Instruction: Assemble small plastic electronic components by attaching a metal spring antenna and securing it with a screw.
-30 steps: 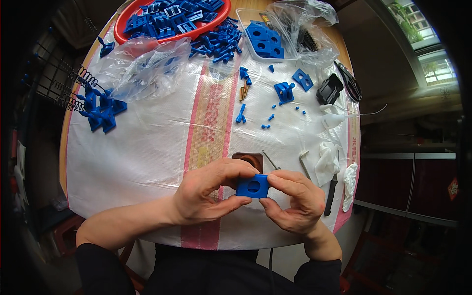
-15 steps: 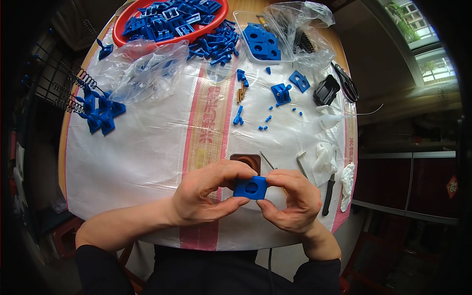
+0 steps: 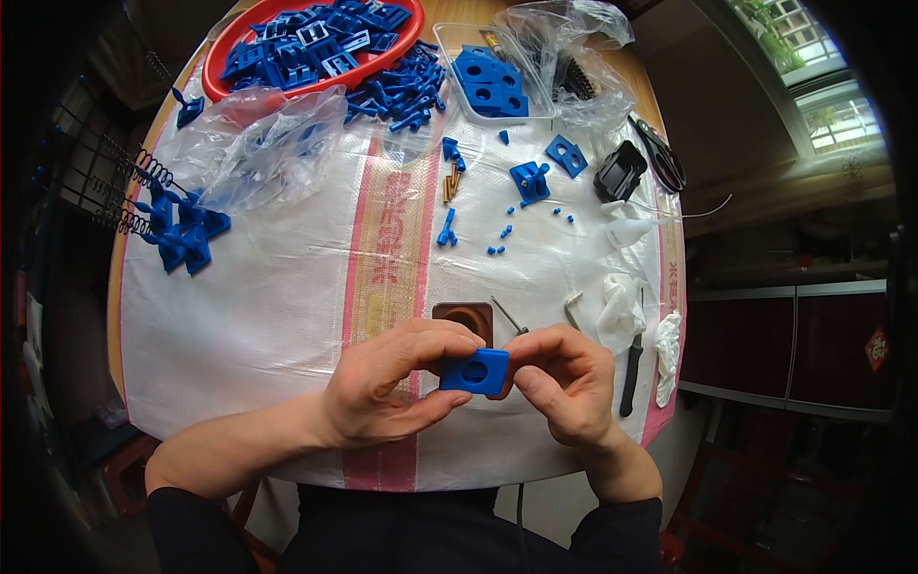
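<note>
A small blue plastic block (image 3: 488, 360) with a round hole in its face is held up near the table's front edge. My left hand (image 3: 387, 378) pinches its left side, thumb below and fingers above. At the right edge of the block, my right hand (image 3: 564, 387) has curled fingers against it, some partly behind; its thumb stands slightly off the face. Just beyond the block lies a brown square dish (image 3: 463, 312) with a round hollow. A thin metal screwdriver (image 3: 508, 314) rests beside the dish, its handle hidden by my right hand.
Blue parts fill a red basin (image 3: 418, 29) and a clear box (image 3: 526, 115) at the back. Blue pegs, brass pins (image 3: 451, 182) and small blue bits lie mid-table. To the right are a black-handled knife (image 3: 631, 381), white tissue (image 3: 620, 306), scissors (image 3: 660, 158) and a dropper bottle (image 3: 626, 232).
My right thumb has come away from the block's lower right corner. The block has tilted slightly in my left hand, and the whole view has shifted a little.
</note>
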A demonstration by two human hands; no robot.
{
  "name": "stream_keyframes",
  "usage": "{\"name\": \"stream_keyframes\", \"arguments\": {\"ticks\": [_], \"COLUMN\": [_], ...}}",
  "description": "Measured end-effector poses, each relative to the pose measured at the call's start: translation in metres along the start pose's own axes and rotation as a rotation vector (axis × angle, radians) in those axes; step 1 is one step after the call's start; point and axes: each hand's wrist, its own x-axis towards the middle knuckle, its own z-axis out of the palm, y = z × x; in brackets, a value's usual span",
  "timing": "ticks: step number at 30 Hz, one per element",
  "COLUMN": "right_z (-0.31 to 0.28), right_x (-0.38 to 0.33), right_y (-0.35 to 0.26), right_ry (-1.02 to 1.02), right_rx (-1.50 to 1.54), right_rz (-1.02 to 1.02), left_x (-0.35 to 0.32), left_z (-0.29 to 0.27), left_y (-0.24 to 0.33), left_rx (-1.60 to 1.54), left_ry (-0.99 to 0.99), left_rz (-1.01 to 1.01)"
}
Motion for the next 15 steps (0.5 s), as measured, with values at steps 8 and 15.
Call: {"name": "stream_keyframes", "arguments": {"ticks": [8, 15], "right_z": [-0.0001, 0.0001], "right_x": [0.0036, 0.0022], "right_y": [-0.0011, -0.0033], "right_ry": [-0.013, -0.002], "right_rx": [0.080, 0.070], "right_rz": [0.159, 0.222], "left_x": [0.0002, 0.0011], "left_z": [-0.0018, -0.0032], "left_y": [-0.0009, -0.0010], "left_rx": [0.046, 0.047], "left_ry": [-0.047, -0.093], "left_rz": [-0.004, -0.007]}}
